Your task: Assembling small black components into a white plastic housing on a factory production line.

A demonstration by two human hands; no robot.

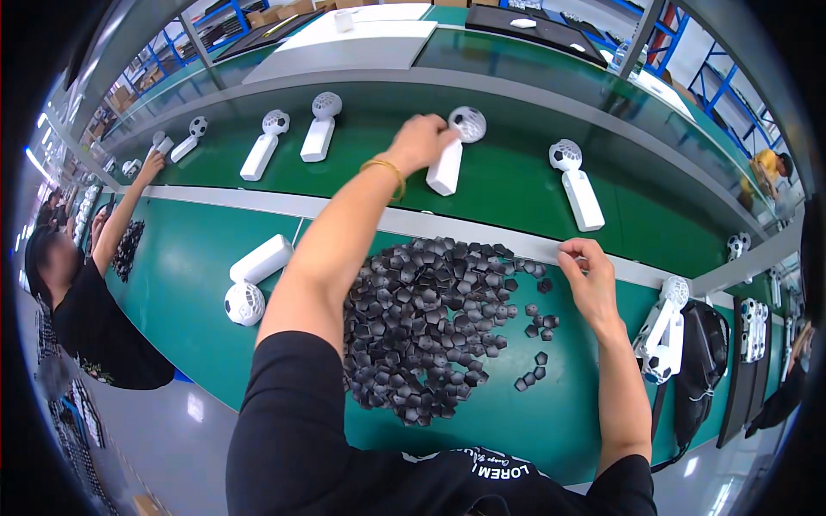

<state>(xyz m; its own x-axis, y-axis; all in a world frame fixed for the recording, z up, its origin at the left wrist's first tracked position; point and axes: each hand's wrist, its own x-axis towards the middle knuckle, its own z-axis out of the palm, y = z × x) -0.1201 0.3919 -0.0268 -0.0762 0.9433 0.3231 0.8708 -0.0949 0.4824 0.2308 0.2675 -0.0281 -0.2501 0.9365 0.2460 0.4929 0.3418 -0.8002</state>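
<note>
My left hand (420,141) reaches out over the green conveyor belt, its fingers closed at the neck of a white football-headed device (444,172). The device has a block-shaped white body and a round, openwork ball on top. My right hand (590,277) is beside the belt's pale front rail, thumb and fingertips pinched together; whatever they hold, if anything, is too small to make out. Between my arms a big heap of black pentagon pieces (422,327) covers part of the green worktable (198,258). Several loose pieces (538,322) lie nearest my right hand.
Another such device (261,260) lies on the table left of my arm. More stand along the belt, one on the right (582,198). A white bin of devices (662,335) and a black bag (701,370) sit at right. A co-worker (95,310) reaches over the belt at left.
</note>
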